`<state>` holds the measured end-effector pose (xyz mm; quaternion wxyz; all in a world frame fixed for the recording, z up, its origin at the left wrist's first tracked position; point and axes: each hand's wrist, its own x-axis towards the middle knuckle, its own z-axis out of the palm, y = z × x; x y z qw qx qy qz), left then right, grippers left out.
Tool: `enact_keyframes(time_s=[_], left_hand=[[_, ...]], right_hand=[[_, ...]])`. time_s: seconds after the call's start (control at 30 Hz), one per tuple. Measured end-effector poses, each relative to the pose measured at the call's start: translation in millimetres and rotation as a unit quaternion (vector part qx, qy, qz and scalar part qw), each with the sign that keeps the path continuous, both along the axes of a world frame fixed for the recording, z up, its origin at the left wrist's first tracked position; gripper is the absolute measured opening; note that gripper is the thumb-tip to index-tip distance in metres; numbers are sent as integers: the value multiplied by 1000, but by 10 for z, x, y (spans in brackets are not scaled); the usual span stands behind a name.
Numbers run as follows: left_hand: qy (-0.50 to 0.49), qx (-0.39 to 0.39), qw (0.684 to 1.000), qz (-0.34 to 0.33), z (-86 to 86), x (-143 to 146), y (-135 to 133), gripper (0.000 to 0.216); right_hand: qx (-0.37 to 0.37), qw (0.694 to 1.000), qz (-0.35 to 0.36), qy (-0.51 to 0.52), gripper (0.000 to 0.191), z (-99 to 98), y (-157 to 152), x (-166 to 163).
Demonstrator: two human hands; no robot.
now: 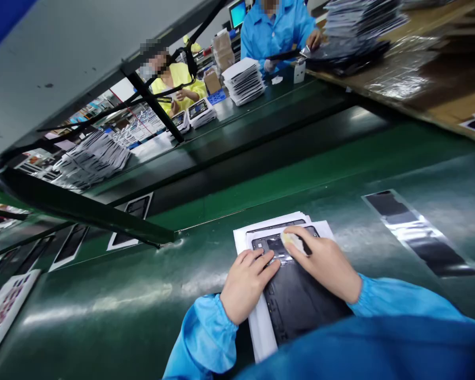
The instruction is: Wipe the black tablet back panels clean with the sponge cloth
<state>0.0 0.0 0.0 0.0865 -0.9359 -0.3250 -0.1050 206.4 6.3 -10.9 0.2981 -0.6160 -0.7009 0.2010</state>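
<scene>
A flat black panel (296, 301) lies on white sheets (261, 332) on the green bench, close in front of me. My left hand (245, 282) rests on the panel's left edge with its fingers curled down on it, holding it still. My right hand (322, 261) presses a small pale yellowish pad (293, 241) against the panel's upper part, fingers closed over it. Both arms wear blue sleeves.
A shiny film strip (415, 232) lies on the bench to the right. A dark metal bar (79, 208) crosses at the left. Stacks of sheets (243, 79) stand on the far bench, where a person in yellow (180, 84) and a person in blue (277, 29) work.
</scene>
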Motion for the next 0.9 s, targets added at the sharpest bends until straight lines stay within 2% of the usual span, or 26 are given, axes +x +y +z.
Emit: enact_keyframes(time_s=[0.1,0.3,0.53,0.63,0.7,0.77,0.83,0.9], left_hand=[[-3,-2,1000,1,-5,9,3,36],[-17,-1,1000,5,-4,36,18,34],[-16,-5,1000,0,40,62,20,36],[-17,-5,1000,6,50,130,34,35],[-18,0,1000,20,39,249,53,34],[-20,10,1000,16,8,417,62,33],[-19,25,999,-11,-34,594,43,34],[-12,49,998,-34,-69,736,-7,37]], right_hand=[[-3,1000,10,2,24,29,42,13],[-4,998,-55,-7,28,61,-19,266],[-9,999,-41,4,26,17,-139,247],[-27,995,-60,76,24,42,-165,334],[-46,970,-110,210,21,63,-170,384],[-50,920,-192,339,25,69,-161,421],[-43,874,-263,407,34,46,-142,456],[-47,851,-295,433,41,-5,-116,491]])
